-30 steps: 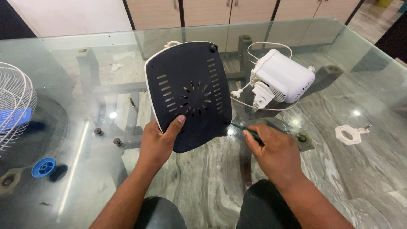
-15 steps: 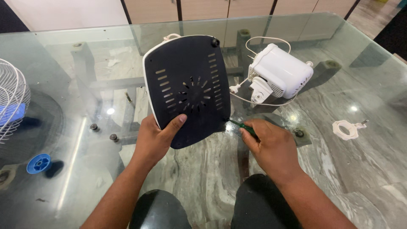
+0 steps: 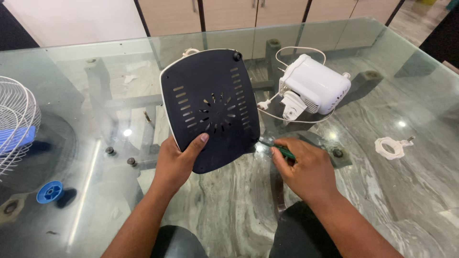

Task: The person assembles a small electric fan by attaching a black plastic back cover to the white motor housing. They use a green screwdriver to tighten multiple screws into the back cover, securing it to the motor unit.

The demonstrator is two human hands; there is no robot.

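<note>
My left hand grips the near edge of a dark navy fan base plate, held tilted up on the glass table with its vented underside facing me. A white rim shows along the plate's left edge. My right hand is closed around a green-handled screwdriver, whose tip meets the plate's lower right corner. A white fan motor housing with a thin white cord lies just behind my right hand.
A white wire fan guard sits at the left edge of the glass table. A blue round cap lies near left, two small screws nearby, and a white ring nut at right. Wooden cabinets stand behind.
The view shifted slightly. Both hands keep the same hold; the screwdriver stays at the plate's lower right corner, with my right hand turned a little.
</note>
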